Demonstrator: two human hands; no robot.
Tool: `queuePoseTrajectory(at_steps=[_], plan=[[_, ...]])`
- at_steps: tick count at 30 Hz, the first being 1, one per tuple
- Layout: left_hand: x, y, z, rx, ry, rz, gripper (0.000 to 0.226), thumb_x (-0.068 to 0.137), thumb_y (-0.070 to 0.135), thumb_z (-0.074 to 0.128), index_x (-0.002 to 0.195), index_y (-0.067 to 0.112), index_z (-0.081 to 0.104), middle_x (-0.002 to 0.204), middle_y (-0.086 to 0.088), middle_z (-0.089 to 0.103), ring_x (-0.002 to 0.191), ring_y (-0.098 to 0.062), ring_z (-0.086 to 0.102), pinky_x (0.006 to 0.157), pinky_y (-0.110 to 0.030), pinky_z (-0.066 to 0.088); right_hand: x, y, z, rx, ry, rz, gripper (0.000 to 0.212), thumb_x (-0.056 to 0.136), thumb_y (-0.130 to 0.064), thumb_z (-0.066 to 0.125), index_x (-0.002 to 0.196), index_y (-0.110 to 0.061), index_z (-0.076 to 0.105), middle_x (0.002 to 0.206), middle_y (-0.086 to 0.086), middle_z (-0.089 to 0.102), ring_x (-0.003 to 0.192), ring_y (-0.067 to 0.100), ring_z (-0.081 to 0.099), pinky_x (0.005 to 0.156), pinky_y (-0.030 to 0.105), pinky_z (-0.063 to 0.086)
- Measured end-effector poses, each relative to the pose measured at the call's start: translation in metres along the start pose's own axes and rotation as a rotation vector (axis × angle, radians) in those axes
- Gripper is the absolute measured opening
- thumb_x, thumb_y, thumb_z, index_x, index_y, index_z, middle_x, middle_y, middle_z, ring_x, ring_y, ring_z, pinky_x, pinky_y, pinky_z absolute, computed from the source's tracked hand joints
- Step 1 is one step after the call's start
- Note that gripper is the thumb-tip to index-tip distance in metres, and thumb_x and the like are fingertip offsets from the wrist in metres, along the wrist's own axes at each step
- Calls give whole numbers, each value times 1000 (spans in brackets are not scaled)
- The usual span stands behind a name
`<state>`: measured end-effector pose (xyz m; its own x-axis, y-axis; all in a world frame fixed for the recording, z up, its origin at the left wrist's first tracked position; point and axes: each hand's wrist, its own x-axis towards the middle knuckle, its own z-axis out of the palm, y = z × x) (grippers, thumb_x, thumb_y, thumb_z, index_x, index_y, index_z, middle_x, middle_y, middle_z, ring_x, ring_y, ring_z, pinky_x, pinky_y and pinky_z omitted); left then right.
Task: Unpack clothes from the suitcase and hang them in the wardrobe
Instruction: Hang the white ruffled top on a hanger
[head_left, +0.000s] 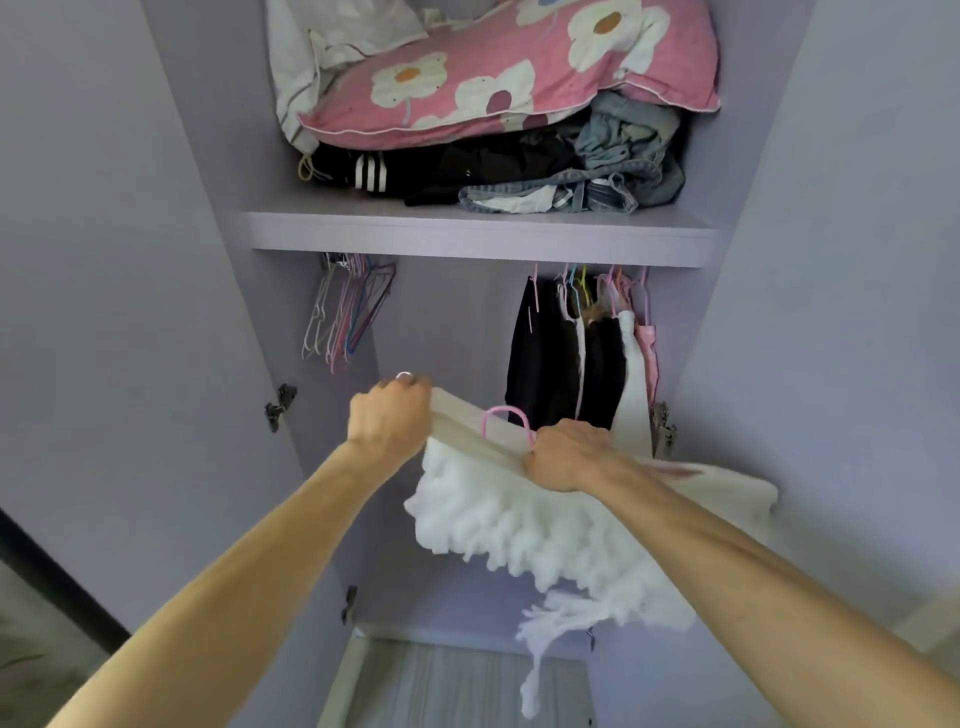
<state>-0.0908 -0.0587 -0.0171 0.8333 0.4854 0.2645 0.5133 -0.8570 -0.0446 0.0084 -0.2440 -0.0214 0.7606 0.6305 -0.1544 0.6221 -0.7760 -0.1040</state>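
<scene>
I hold a white fluffy garment in front of the open lilac wardrobe. My left hand grips its cream top edge at the left. My right hand grips the same edge further right, beside the pink hanger hook that sticks up from the garment. The fringed hem hangs down below my arms. The rail itself is hidden under the shelf.
Several empty wire hangers hang at the left under the shelf. Dark, white and pink clothes hang at the right. The shelf holds a pink flowered pillow, black clothes and jeans. Wardrobe doors stand open on both sides.
</scene>
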Motion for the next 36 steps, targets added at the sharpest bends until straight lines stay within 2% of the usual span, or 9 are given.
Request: queuePoseTrajectory(at_steps=[4,8,10,14,17,20,26,30,36], plan=[[7,30,-11,-215,-99,-7,25,100,26,42,109,13,61,108,-4,60,99,-30,58,72,-35,39,8,-14,-18,116,196,-55,31,96,-40,43,81,-16,55,88,9,58,92,34,61,69,32,43],[9,10,-17,-1097,-429,-108,24,89,33,57,104,16,66,102,-2,67,95,-24,62,83,-34,47,17,-6,-36,311,206,-57,48,92,-41,46,54,-14,40,57,5,46,59,28,51,54,33,39],[7,6,-21,-1248,-472,-8,26,83,36,65,106,25,70,104,3,71,104,-20,64,95,-36,47,20,-5,-33,330,206,-71,51,93,-44,47,52,-14,37,52,4,44,51,25,47,50,32,36],[3,-5,-16,-852,-545,115,59,79,68,66,128,37,56,122,18,59,116,-10,53,100,-32,39,24,2,-34,406,253,-76,59,96,-50,44,50,-13,43,48,3,42,51,23,49,50,32,32],[1,-39,1,-589,-400,62,38,80,63,69,100,31,66,97,12,67,96,-14,61,84,-32,49,22,15,-37,400,263,-58,58,99,-48,42,55,-11,48,47,2,41,54,22,51,52,33,32],[-5,-63,11,-671,-311,-10,21,90,48,65,82,30,71,78,7,69,78,-15,62,65,-23,45,22,26,-35,404,292,-51,58,100,-45,43,51,-14,37,46,3,37,51,22,46,52,34,32],[-7,-50,4,-868,-252,7,11,89,44,70,100,44,72,100,24,70,96,5,62,77,-8,44,31,18,-32,444,281,-58,59,99,-46,44,50,-16,31,44,0,33,46,23,39,55,34,35],[-10,-71,14,-550,-102,-17,23,98,42,58,116,40,71,105,11,73,100,-17,65,84,-31,52,37,17,-27,381,310,-40,58,98,-46,43,48,-17,35,49,3,40,51,26,46,52,32,33],[-25,-132,56,-299,-248,-209,24,101,37,49,116,34,67,102,2,71,92,-25,61,79,-36,52,37,19,-26,412,296,-42,57,99,-42,44,47,-17,37,46,1,40,49,25,45,50,33,35]])
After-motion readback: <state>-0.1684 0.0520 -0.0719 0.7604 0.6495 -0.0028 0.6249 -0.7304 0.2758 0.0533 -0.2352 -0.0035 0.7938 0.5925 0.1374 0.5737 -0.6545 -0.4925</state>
